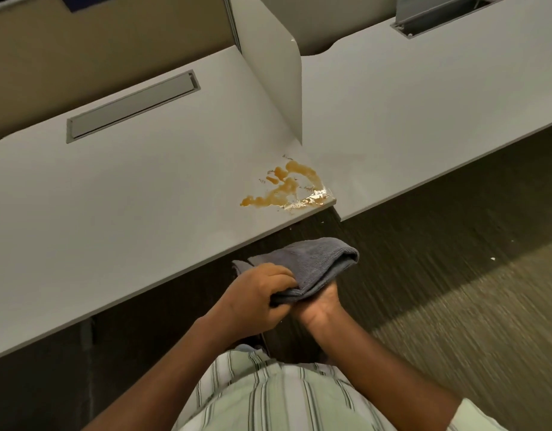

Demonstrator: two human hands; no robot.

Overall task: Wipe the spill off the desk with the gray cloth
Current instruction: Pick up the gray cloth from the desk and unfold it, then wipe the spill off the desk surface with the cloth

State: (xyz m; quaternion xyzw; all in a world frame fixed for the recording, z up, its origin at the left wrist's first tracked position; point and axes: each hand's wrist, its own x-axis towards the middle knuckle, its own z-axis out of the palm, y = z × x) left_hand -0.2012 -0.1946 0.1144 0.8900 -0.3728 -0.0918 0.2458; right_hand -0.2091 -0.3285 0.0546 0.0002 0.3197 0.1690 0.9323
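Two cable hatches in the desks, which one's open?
The far-right cable hatch, its lid tilted up. The left cable hatch, on the desk with the spill, lies shut and flush.

1. The gray cloth [312, 262] shows up as soft woven fabric with fine ribbing, fully matt, folded thick.
2. The bench [128, 197] top looks like smooth pale laminate with a low, even sheen.
3. The spill [284, 185] sits wet and glossy, amber, catching white glints at the bench edge.
4. The cable tray lid [131, 107] reads as flat gray painted metal or plastic; can't tell which.
5. The divider panel [274, 66] is smooth and matt white.
6. The floor [455, 290] looks like rough, streaked carpet.
7. The shirt [268, 399] is striped woven cloth.
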